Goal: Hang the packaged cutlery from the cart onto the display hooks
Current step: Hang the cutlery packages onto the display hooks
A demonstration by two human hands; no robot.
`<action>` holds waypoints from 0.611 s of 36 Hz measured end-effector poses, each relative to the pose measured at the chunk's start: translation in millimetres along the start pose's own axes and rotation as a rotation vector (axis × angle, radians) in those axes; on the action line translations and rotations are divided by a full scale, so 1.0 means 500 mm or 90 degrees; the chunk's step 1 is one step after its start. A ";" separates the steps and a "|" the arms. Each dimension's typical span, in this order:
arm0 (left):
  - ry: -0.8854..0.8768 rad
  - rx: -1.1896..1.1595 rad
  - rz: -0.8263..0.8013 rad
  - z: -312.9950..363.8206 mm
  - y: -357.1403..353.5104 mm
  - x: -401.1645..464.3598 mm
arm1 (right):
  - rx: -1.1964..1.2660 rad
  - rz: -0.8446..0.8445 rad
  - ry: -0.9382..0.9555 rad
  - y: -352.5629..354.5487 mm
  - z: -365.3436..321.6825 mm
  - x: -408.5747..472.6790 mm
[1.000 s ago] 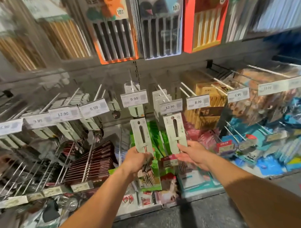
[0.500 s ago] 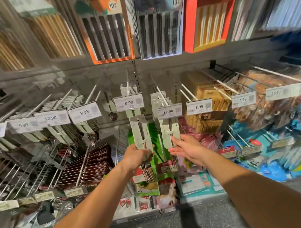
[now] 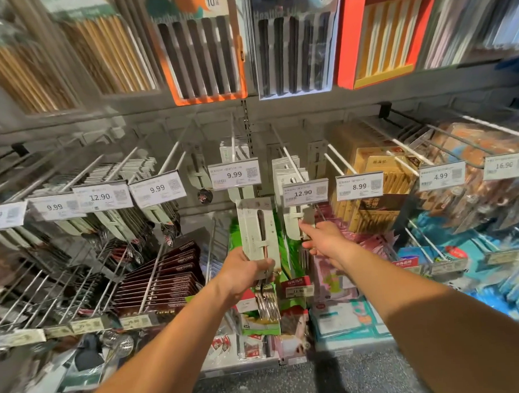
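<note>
Grey card is what most of this wall is made of: far left, rows of carded spoons [image 3: 112, 222] hang on white hooks behind 9.99 and 12.90 price tags, and below them a stack of dark red chopstick boxes [image 3: 167, 276] sits on a lower peg. Moving in, the left hand [image 3: 243, 273] grips a small bunch of packaged forks [image 3: 258, 234] by the lower part of the cards, fingers curled round them, tines dangling beneath; the bunch stands upright just under the 9.99 tag [image 3: 234, 174] and is not on any hook yet. A second ago each hand held a pack; now the right hand's pack [image 3: 297, 221] sits on the hook [image 3: 291, 165] behind the 12.90 tag [image 3: 305, 191], and the right hand [image 3: 324, 239] has let go, index finger stretched out and touching the card's lower edge, the other fingers loosely bent, holding nothing. So one pack seems hung and the left-hand bunch is what remains in view; the cart is out of frame. That 12.90 tag hangs across the hook's tip, so the next card has to be threaded behind it. Further right are yellow boxed packs [image 3: 376, 192] under 8.99, then blurred bagged goods.
</note>
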State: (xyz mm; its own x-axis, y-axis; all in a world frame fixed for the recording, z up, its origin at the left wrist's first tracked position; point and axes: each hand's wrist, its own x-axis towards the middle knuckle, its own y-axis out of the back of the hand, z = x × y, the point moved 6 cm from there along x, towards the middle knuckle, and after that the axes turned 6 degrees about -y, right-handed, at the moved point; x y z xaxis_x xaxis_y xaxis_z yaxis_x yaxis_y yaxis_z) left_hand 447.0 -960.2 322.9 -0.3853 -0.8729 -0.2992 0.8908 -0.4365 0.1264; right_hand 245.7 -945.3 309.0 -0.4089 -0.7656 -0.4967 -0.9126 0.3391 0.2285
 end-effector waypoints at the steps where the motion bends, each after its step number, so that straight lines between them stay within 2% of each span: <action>1: -0.002 -0.001 -0.005 -0.002 0.001 0.001 | -0.004 0.002 -0.007 -0.001 -0.003 0.006; 7: -0.001 -0.003 -0.022 -0.013 -0.002 -0.002 | 0.095 0.037 -0.067 0.002 0.001 0.022; 10: 0.010 -0.024 -0.021 -0.020 -0.011 -0.001 | 0.080 0.074 -0.104 0.016 0.037 0.018; 12: 0.015 -0.038 -0.033 -0.025 -0.021 0.001 | 0.074 0.027 -0.107 0.014 0.055 0.006; 16: 0.016 -0.051 -0.034 -0.026 -0.044 -0.003 | 0.095 -0.214 -0.100 -0.026 0.067 -0.042; 18: 0.007 -0.053 -0.029 -0.026 -0.053 0.000 | 0.056 -0.229 -0.085 -0.034 0.073 -0.053; 22: 0.007 -0.040 -0.024 -0.022 -0.073 0.000 | 0.056 -0.150 -0.026 -0.014 0.075 -0.058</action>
State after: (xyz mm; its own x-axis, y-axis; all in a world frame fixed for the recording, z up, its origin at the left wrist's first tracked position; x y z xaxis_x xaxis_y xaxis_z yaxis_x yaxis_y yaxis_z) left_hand 417.3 -941.8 307.7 -0.4160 -0.8540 -0.3123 0.8893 -0.4538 0.0562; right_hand 263.6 -904.6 290.5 -0.1834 -0.8073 -0.5610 -0.9789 0.2021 0.0293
